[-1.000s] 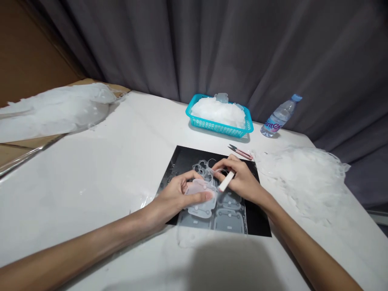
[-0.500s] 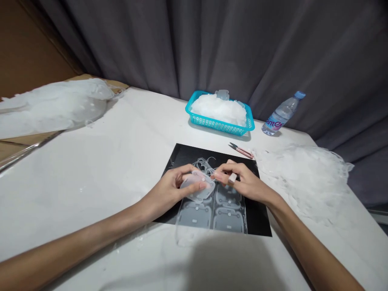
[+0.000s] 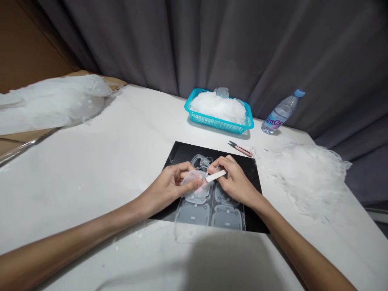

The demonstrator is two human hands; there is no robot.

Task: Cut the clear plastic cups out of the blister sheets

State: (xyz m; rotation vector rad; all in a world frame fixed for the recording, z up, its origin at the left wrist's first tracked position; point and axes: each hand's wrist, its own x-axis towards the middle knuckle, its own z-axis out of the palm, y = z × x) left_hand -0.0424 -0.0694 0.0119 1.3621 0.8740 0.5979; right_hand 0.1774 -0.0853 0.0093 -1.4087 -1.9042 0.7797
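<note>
A thin translucent plastic piece [image 3: 191,176], rounded in outline, is pinched between the thumb and fingers of my left hand [image 3: 174,180]. My right hand [image 3: 232,178] grips a slim white stick-like tool [image 3: 216,176], its reddish end close to the piece's right edge. Loose clear strips [image 3: 201,161] curl just beyond the fingertips. Beneath both hands lies a clear sheet of molded pieces [image 3: 194,213], partly on a black mat [image 3: 256,218]. My hands cover some of the sheet's upper part.
Behind the mat stands a turquoise basket [image 3: 216,125] heaped with translucent pieces. Pink-handled thread snips [image 3: 241,148] lie nearby. A water bottle [image 3: 280,113] is at back right, above a pile of clear scraps [image 3: 312,178]. Bagged white material [image 3: 54,101] rests at left.
My right hand has turned, bringing the white tool from between its fingers round to point at the piece. The left hand has tilted the piece slightly.
</note>
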